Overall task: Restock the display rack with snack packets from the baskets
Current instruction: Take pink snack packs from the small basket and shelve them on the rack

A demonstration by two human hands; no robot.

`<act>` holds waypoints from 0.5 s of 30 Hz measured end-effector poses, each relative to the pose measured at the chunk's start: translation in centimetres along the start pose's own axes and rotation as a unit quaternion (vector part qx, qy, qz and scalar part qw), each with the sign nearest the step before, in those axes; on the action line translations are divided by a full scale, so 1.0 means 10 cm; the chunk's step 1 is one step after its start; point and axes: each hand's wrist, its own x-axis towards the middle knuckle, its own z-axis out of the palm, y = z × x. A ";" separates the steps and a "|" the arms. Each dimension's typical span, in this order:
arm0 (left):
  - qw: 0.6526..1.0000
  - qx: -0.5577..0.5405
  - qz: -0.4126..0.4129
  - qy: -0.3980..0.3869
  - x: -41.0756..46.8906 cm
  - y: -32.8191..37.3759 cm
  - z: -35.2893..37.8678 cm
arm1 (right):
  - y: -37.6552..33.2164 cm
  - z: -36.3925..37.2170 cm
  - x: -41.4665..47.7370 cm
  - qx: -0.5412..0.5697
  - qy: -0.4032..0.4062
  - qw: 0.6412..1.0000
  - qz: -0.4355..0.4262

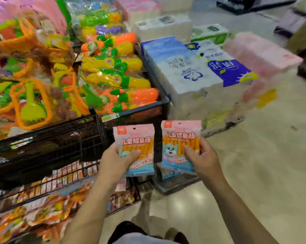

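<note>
**Now: one snack packet per hand, both in the air in front of the rack**

Left hand [117, 161] grips the left snack packet [136, 138] by its lower left part – thumb curled across the front, fingers behind. Right hand [205, 159] grips the right snack packet [180, 136] by its lower right part in the same way. Both packets are pink over blue, upright, printed face to the camera, side by side with a narrow gap.

They hang just right of the black wire display rack [60, 138]. A dark basket [177, 184] sits on the floor [254, 155] under the right packet – similar blue-bottomed packs show inside.

The rack's top bins hold toy water guns [113, 76] and sand toy sets [30, 103]. The near lower shelf [60, 180] holds mixed small packets, too blurred to identify. Wrapped tissue bales [201, 67] are stacked far right.
</note>
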 end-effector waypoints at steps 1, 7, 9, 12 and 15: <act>1.000 0.000 -0.004 -0.003 0.02 0.04 0.13 | 0.03 -0.11 0.05 0.002 0.005 1.000 0.011; 0.999 -0.005 -0.040 -0.029 0.41 0.06 0.61 | 0.20 -0.44 0.44 -0.022 0.004 0.999 0.037; 0.998 -0.012 -0.043 -0.034 0.61 0.04 0.73 | 0.26 -0.47 0.58 -0.028 0.006 0.999 0.042; 0.998 -0.005 -0.060 -0.035 0.98 -0.06 0.87 | 0.36 -0.50 0.81 -0.037 0.017 0.997 0.059; 0.995 -0.006 -0.092 -0.033 1.33 -0.20 1.00 | 0.48 -0.51 1.06 -0.075 0.032 0.994 0.073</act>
